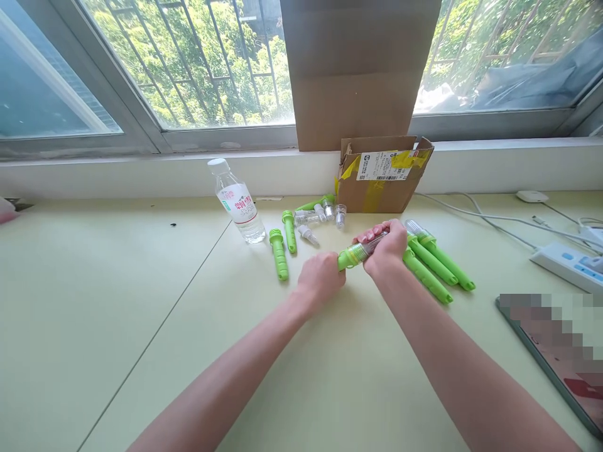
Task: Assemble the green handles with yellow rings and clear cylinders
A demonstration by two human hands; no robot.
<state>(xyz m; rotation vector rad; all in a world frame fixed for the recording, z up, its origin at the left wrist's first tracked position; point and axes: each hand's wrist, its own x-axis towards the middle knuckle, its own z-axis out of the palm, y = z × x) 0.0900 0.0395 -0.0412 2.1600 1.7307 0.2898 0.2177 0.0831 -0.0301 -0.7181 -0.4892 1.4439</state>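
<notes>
My left hand is closed round the green handle of a tube-shaped piece, hiding most of that handle. My right hand wraps the clear ribbed plastic cover at the other end, and the two parts meet between my hands. To the right of my right hand lie several green handles, at least one with a clear cover on it. Two loose green handles lie left of my hands. Behind them are clear covers and a small white-tipped piece.
A labelled water bottle stands at back left. An open cardboard box sits against the window ledge. On the right are white cables, a power strip and a phone. A seam crosses the pale tabletop.
</notes>
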